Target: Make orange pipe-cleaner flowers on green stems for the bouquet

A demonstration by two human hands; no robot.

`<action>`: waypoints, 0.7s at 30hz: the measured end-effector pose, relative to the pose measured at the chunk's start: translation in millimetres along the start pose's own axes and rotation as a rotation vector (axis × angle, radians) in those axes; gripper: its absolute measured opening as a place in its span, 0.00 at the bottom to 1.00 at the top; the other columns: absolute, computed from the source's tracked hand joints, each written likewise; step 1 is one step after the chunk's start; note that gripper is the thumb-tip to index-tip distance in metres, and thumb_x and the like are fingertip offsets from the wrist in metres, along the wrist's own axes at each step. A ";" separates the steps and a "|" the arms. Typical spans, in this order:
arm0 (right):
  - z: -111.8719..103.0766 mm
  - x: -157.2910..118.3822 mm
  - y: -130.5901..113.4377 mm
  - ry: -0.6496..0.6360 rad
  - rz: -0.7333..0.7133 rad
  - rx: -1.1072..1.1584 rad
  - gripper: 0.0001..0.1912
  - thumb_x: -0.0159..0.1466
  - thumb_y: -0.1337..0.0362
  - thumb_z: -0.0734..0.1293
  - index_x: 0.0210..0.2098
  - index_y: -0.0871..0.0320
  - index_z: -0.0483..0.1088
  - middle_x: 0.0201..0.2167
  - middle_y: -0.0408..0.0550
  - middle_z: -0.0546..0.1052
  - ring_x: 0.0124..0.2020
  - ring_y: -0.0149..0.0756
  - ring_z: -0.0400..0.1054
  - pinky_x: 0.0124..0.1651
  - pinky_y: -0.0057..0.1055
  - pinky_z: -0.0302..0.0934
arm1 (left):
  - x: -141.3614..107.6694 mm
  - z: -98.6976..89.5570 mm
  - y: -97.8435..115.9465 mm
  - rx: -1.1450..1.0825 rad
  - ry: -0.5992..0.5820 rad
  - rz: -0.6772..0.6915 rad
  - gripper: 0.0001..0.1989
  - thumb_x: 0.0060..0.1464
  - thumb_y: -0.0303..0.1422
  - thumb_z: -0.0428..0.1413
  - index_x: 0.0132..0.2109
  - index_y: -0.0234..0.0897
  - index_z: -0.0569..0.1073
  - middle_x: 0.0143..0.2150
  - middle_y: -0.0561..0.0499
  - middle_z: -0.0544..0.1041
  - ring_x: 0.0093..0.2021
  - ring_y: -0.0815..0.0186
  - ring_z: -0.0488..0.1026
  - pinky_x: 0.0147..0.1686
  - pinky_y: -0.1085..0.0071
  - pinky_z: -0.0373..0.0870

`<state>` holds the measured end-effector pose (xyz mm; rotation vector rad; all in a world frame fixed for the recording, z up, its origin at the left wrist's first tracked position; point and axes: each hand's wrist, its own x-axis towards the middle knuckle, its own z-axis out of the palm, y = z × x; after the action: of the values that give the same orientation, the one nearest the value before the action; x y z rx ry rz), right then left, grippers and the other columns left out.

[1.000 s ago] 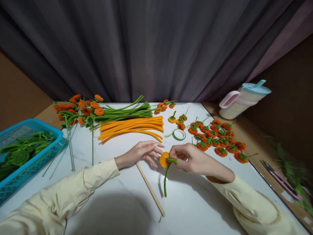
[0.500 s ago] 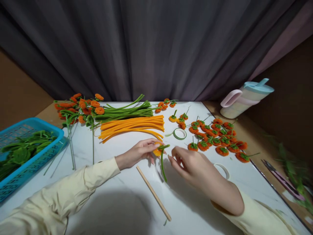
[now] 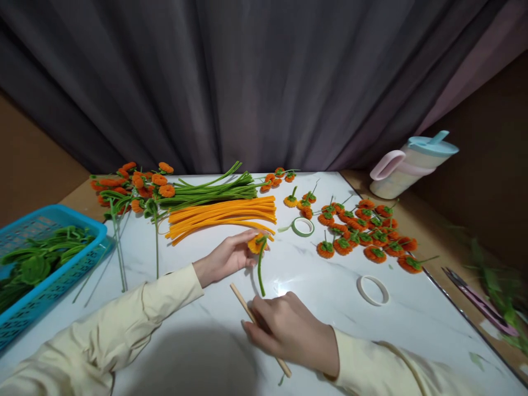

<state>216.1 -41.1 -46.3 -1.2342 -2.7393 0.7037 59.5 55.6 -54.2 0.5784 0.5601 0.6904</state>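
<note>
Nearest, the right hand (image 3: 289, 330) bends over the stick (image 3: 241, 298), thumb and fingers either side; whether they close on it, I cannot tell. Beyond it, the left hand (image 3: 226, 257) pinches the flower (image 3: 253, 246) at its fingertips – a small, ruffled orange-yellow head, green-centred, its fuzzy stem (image 3: 259, 273) curving down. Past that grip lie orange strips (image 3: 223, 213), then green strips (image 3: 214, 191).

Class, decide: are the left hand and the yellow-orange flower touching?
Touching. The head view shows the left hand holding up the yellow-orange flower, whose green stem hangs below.
</note>
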 end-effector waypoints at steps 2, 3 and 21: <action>-1.1 -1.5 -1.2 0.027 -0.005 -0.019 0.05 0.64 0.64 0.57 0.33 0.58 0.61 0.24 0.41 0.72 0.21 0.30 0.61 0.24 0.28 0.42 | -0.2 -2.0 -0.2 0.018 -0.035 0.012 0.12 0.56 0.26 0.51 0.47 0.31 0.73 0.35 0.43 0.76 0.31 0.67 0.73 0.24 0.78 0.70; -2.0 -2.3 -1.5 0.044 -0.011 -0.026 0.04 0.63 0.66 0.56 0.34 0.58 0.61 0.26 0.42 0.72 0.21 0.30 0.61 0.24 0.28 0.42 | -0.5 -2.3 -0.2 0.024 -0.042 0.018 0.12 0.56 0.25 0.51 0.47 0.31 0.73 0.36 0.42 0.76 0.32 0.67 0.74 0.26 0.77 0.71; -5.4 4.0 11.6 0.016 -0.166 -0.148 0.10 0.61 0.69 0.55 0.41 0.59 0.62 0.36 0.45 0.70 0.26 0.30 0.61 0.23 0.30 0.42 | -0.8 0.2 2.4 0.033 0.064 -0.067 0.12 0.54 0.22 0.51 0.46 0.24 0.72 0.45 0.34 0.76 0.48 0.55 0.74 0.50 0.66 0.69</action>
<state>222.7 -29.5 -46.9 -1.0135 -2.8823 0.4816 58.1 56.4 -52.3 0.5676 0.6491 0.6392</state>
